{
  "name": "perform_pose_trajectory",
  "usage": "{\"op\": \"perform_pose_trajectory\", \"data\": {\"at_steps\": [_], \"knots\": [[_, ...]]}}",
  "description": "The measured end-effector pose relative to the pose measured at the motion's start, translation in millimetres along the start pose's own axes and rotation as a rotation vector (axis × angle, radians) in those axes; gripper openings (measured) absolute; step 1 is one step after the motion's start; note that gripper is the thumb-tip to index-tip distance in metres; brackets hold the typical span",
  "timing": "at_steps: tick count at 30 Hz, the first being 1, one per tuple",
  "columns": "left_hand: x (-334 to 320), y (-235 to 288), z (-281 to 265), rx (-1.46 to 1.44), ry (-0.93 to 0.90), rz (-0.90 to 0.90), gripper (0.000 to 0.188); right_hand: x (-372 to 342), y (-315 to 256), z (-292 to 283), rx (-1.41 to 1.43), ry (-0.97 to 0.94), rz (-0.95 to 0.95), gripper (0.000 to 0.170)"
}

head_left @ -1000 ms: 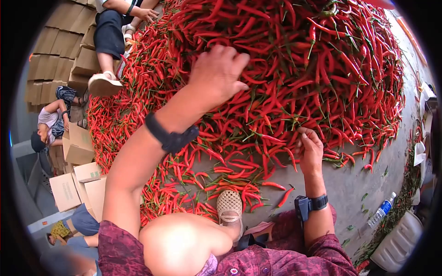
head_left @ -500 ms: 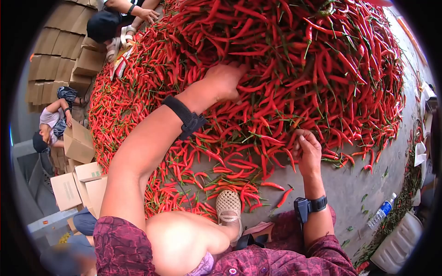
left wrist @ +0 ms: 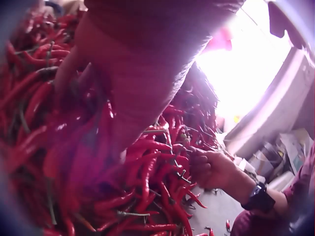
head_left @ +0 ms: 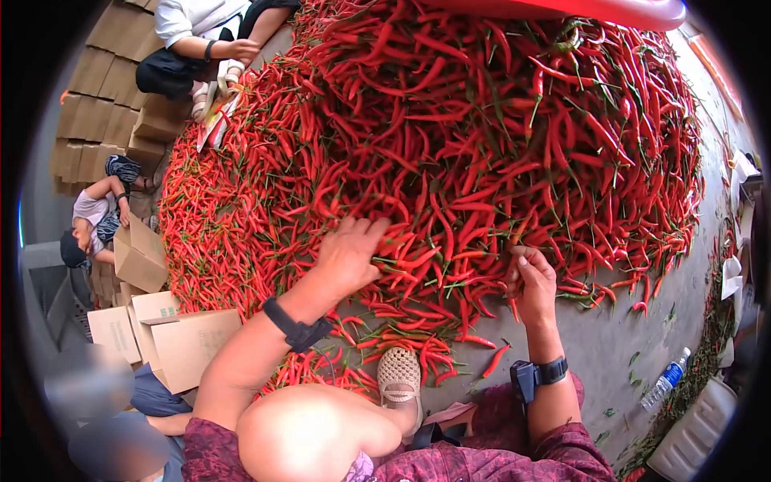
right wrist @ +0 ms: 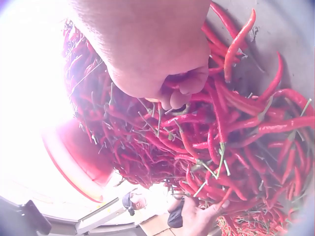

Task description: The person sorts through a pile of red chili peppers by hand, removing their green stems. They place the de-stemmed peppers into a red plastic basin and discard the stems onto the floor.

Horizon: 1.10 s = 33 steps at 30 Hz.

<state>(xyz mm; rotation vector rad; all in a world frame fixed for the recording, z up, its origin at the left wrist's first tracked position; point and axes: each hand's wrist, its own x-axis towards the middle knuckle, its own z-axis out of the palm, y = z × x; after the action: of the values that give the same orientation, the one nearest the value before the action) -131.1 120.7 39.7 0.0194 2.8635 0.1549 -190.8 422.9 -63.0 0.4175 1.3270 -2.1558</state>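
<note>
A big heap of red chili peppers point(head_left: 482, 153) with green stems lies before me. My left hand point(head_left: 349, 255) is low on its near face, back of the hand up. In the left wrist view the fingers spread down among the chilies, with several between thumb point(left wrist: 120, 147) and fingers. To the right, at the heap's near edge, my right hand point(head_left: 533, 283) stays with its fingers curled in. The right wrist view has red showing inside the curled fingers point(right wrist: 173, 98), where they hold a chili pepper mostly hidden by the hand.
A red plastic tub point(head_left: 562, 8) overhangs the heap's far side. Cardboard boxes point(head_left: 189, 341) and other people sit along the left. Loose chilies point(head_left: 498, 360) lie near my shoe point(head_left: 399, 373). On the right floor are a water bottle point(head_left: 666, 377) and a white container point(head_left: 695, 430).
My left hand has dipped into the heap and drawn back towards me. The right hand has hardly moved. The red tub now shows more at the top, and the person at upper left sits differently.
</note>
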Motion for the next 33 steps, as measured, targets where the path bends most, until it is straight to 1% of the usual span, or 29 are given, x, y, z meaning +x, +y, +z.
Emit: {"op": "perform_pose_trajectory", "data": {"at_steps": [3,6,7,10,11,12,13,14,16,19,20,22,24,25,26,27,28,29,30,32,33], "knots": [[-23.1,-15.3,16.3,0.087,-0.016,0.001,0.064,-0.5,-0.5,0.3,-0.006,0.007,-0.015,0.017],[-42.1,-21.4,36.6,-0.050,-0.088,0.110,0.057,-1.1,2.3,5.2,-0.017,-0.023,0.008,0.018],[-48.7,-22.1,41.6,-0.079,-0.058,0.113,0.050,-1.9,2.9,7.6,-0.024,-0.023,0.015,0.018],[-66.9,-48.4,44.6,0.001,-0.091,0.058,0.039,-4.3,3.6,10.2,-0.055,-0.025,0.038,0.018],[-71.5,-62.3,43.7,0.073,-0.071,0.023,0.030,-3.8,3.7,7.0,-0.064,-0.025,0.036,0.018],[-78.9,-73.2,38.6,0.065,-0.109,-0.079,0.028,-3.3,4.0,4.4,-0.070,-0.024,0.032,0.018],[-85.1,-90.2,38.2,0.055,-0.145,-0.128,0.030,-3.5,4.2,3.5,-0.045,-0.030,0.033,0.018],[-92.7,-104.2,38.5,0.040,-0.235,-0.240,0.028,-3.3,3.7,2.6,-0.045,-0.030,0.028,0.018],[-104.0,-123.9,33.5,0.142,-0.348,-0.396,0.027,-3.6,4.0,2.3,-0.039,-0.032,0.024,0.018],[-110.9,-161.8,23.8,-0.352,-0.335,-0.577,0.023,-1.2,8.3,5.2,-0.041,-0.015,0.054,0.017],[-111.4,-170.1,24.0,-0.418,-0.177,-0.586,0.018,0.1,10.6,5.1,-0.038,-0.027,0.064,0.017],[-94.9,-151.0,2.5,-0.398,0.098,-0.577,0.011,0.0,12.1,10.2,-0.037,-0.024,0.064,0.016],[-75.1,-135.4,10.4,-0.602,0.261,-0.506,0.008,0.4,10.8,10.2,-0.044,-0.039,0.052,0.016],[-64.5,-125.3,15.3,-0.587,0.239,-0.382,0.010,0.8,11.9,10.0,-0.049,-0.058,0.046,0.016],[-53.3,-114.6,20.7,-0.587,0.259,-0.230,0.012,0.8,12.9,10.4,-0.052,-0.076,0.043,0.016],[-41.3,-97.8,24.1,-0.495,0.318,-0.137,0.015,-1.1,11.5,14.6,-0.059,-0.100,0.041,0.016],[-29.4,-86.3,27.4,-0.488,0.325,-0.049,0.021,-1.8,13.5,17.3,-0.077,-0.120,0.017,0.016],[-17.3,-75.0,30.4,-0.456,0.299,-0.027,0.025,-1.9,16.3,19.4,-0.097,-0.141,-0.008,0.016],[-5.8,-69.3,39.6,-0.355,0.312,0.032,0.029,-1.4,17.9,21.3,-0.116,-0.165,-0.034,0.016],[10.8,-60.0,53.8,-0.312,0.194,-0.004,0.026,-2.0,17.7,23.3,-0.122,-0.197,-0.045,0.016],[16.9,-58.3,62.8,-0.258,0.170,0.000,0.025,-2.6,17.5,24.4,-0.127,-0.203,-0.049,0.016]]}}
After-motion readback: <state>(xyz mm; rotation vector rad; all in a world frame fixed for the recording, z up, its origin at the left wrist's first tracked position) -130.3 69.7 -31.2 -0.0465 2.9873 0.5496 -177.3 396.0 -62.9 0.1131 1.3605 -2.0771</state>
